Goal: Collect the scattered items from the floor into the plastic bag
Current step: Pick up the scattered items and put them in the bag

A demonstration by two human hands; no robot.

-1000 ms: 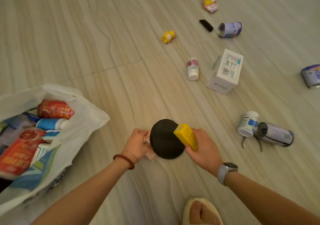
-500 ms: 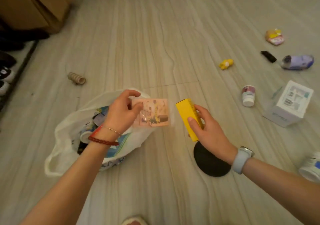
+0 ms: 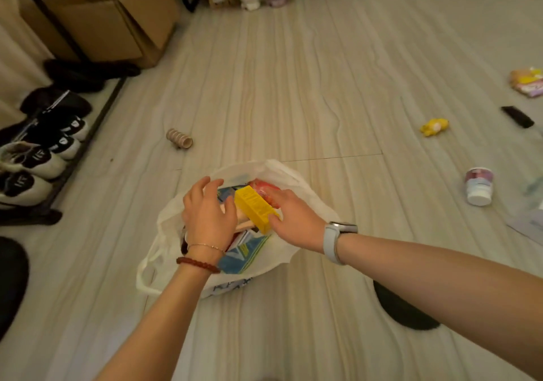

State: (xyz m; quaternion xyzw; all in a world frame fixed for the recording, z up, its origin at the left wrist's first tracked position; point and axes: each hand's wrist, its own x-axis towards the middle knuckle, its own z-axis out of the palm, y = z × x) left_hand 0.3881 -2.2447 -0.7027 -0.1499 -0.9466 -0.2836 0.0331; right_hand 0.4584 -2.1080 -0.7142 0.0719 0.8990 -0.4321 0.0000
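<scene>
My right hand (image 3: 293, 219) is pinching the small yellow rectangular cardboard box (image 3: 255, 209) by its near end, thumb on the side, holding it right over the mouth of the white thin plastic bag (image 3: 296, 181) on the floor. My left hand (image 3: 208, 213) hovers just beside the box, fingers spread and relaxed, gripping nothing; can't tell if it touches what's under it.

Handling, my guess: box is light & stiff w/ crisp corners, won't crush easily, so an end pinch is enough, and letting go low is fine. Bag is soft, floppy film; the rim sags & has no shape, so the mouth may fold shut, and my left hand is well placed to hold it wide. Bag looks pretty full w/ coloured packets, so the box will likely sit on top, not sink.

Room: open floor ahead of both hands. Well off to the right of my right hand: white bottle w/ pale lid (image 3: 479, 186), yellow toy figure (image 3: 435, 126), black bar-shaped thing (image 3: 517, 117). Ahead-left of my left hand, a ribbed beige roll (image 3: 179, 138). Dark flat round disc (image 3: 402, 311) lies partly hidden under my right forearm.
</scene>
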